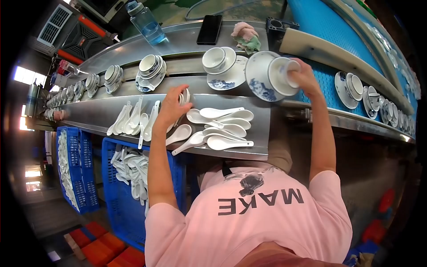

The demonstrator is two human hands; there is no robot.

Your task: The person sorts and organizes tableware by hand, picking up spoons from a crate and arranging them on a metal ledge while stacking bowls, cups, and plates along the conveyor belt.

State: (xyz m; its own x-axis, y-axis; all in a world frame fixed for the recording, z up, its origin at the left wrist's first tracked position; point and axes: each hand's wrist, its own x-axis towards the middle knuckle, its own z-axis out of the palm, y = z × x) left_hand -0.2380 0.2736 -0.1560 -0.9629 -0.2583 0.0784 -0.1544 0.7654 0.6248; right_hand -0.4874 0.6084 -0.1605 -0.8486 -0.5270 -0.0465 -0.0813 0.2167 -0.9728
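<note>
My right hand point(304, 79) is closed on a white cup point(278, 71) that rests with a bowl on a blue-patterned plate point(260, 86), at the near end of the blue belt. My left hand point(172, 104) is curled around some white spoons point(186, 96) above the steel ledge; how many is hidden by the fingers. Loose white spoons point(229, 142) lie in a pile to the right of that hand, and more spoons point(129, 118) lie to its left. Between my hands, on the rail, sits another stack of bowl, cup and plate point(222, 83).
Stacked dish sets point(151, 71) line the rail to the left. More sets point(349, 89) stand on the blue belt point(327, 82). A water bottle point(147, 24), a phone point(209, 30) and a cloth point(246, 38) lie behind. Below, a blue crate point(111, 191) holds spoons.
</note>
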